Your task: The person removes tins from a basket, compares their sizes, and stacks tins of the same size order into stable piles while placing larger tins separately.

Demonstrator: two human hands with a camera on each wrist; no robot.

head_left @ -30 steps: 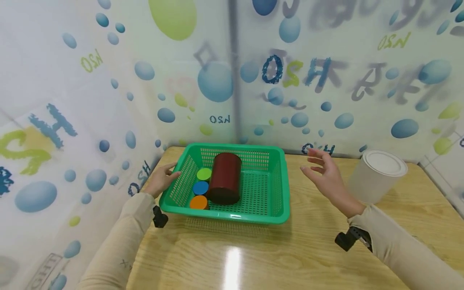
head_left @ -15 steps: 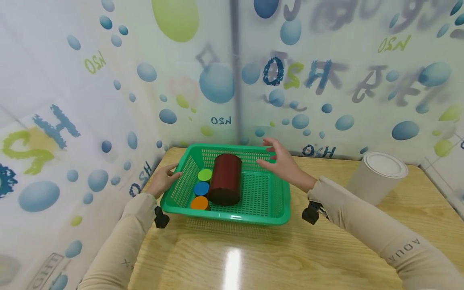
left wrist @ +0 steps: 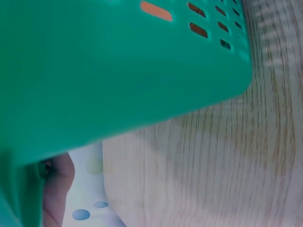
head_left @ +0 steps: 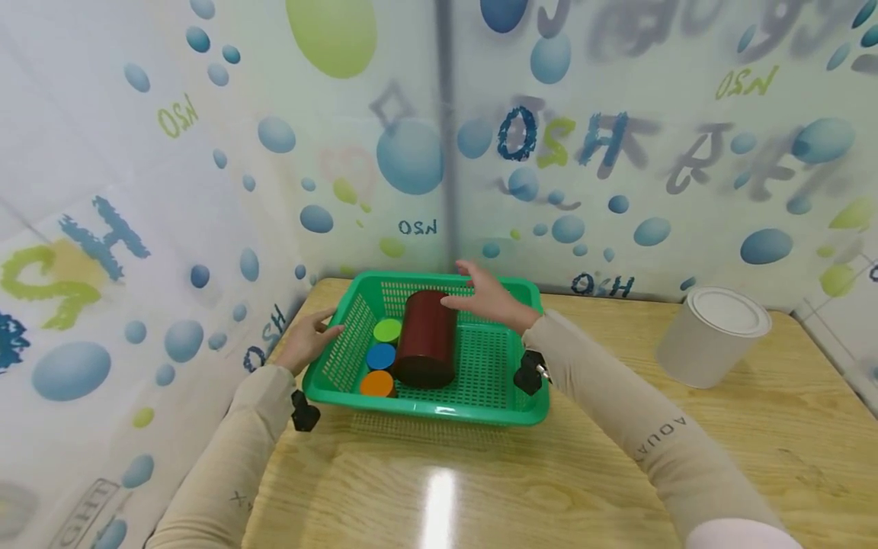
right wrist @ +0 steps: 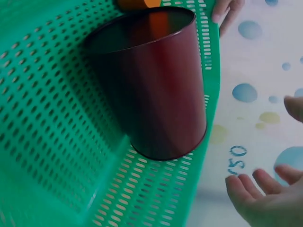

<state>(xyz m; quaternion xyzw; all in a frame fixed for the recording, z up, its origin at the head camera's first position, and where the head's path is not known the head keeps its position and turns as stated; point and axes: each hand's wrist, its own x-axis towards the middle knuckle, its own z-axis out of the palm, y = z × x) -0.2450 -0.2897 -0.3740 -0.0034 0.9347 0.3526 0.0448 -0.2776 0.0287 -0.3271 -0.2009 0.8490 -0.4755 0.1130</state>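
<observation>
A green plastic basket (head_left: 425, 412) with slotted sides stands on the wooden table. In the head view, my left hand (head_left: 306, 343) grips its left rim, thumb over the inner side; the left wrist view shows fingers (left wrist: 57, 184) at the outside of the rim. Inside the basket a dark red cylindrical can (head_left: 427, 343) lies on its side. Over its upper right side hovers my right hand (head_left: 490, 293), fingers spread; the right wrist view has this hand (right wrist: 274, 198) apart from the can. Along the can's left are green (head_left: 387, 330), blue (head_left: 380, 356) and orange (head_left: 378, 383) round-topped things.
A white lidded bucket (head_left: 713, 335) stands on the table (head_left: 604, 473) to the right of the basket. A patterned curtain (head_left: 617, 152) hangs behind the table and another side of it (head_left: 171, 267) runs along the left.
My right hand has moved left from beside the white bucket, across the basket's right rim, to above the dark red can. The left hand stays at the left rim.
</observation>
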